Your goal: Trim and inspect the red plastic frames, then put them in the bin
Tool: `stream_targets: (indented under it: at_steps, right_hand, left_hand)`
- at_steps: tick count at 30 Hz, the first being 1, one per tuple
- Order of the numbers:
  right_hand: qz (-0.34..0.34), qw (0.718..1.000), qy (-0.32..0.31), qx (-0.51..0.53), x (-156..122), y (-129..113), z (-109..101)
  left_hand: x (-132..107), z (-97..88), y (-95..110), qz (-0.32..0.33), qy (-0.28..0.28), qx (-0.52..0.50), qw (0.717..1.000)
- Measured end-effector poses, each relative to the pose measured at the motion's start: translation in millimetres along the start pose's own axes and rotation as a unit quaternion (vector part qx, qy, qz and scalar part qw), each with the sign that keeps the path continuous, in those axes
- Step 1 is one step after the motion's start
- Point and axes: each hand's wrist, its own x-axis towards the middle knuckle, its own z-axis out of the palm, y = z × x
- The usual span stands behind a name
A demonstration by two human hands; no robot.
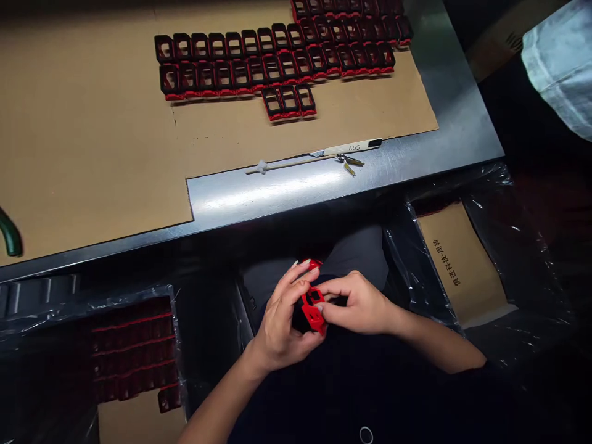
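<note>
Over the lap, a small red and black plastic frame (314, 316) is held between both hands. My left hand (283, 320) wraps round it from the left, with the thumb along its lower edge and the fingers over its upper side. From the right, my right hand (358, 303) pinches the part's edge between thumb and index finger. The part is tilted, and the fingers cover some of it. Rows of similar red and black frames (224, 75) stand on the cardboard sheet (106, 129), with a short group (289, 102) in front of them.
On the metal table edge (259, 196) lie a white cutter marked A55 (354, 148), a cotton-tipped stick (287, 164) and nail clippers (349, 163). A plastic-lined bin (173, 345) at lower left holds more frames. Another lined bin (462, 265) with cardboard stands right. A green handle (10, 233) lies far left.
</note>
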Motion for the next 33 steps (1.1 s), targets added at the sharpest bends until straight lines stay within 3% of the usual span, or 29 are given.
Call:
stream_targets:
  at_steps: [3,6,23,33]
  right_hand:
    - [-0.043,0.987,0.030,-0.149,-3,-15,-1]
    - [-0.076,0.978,0.014,-0.192,-5,-21,-3]
    - [-0.061,0.972,-0.111,-0.196,-5,-31,-19]
    - [-0.059,0.972,-0.030,-0.225,-4,-25,-4]
  left_hand:
    - [0,-3.1,-3,0.062,0.002,0.059,0.996]
    - [1,-6.1,-2,0.088,0.001,0.088,0.992]
    - [2,-9.6,1,0.113,0.001,0.116,0.987]
    - [-1,-11.6,-1,0.128,-0.011,0.127,0.984]
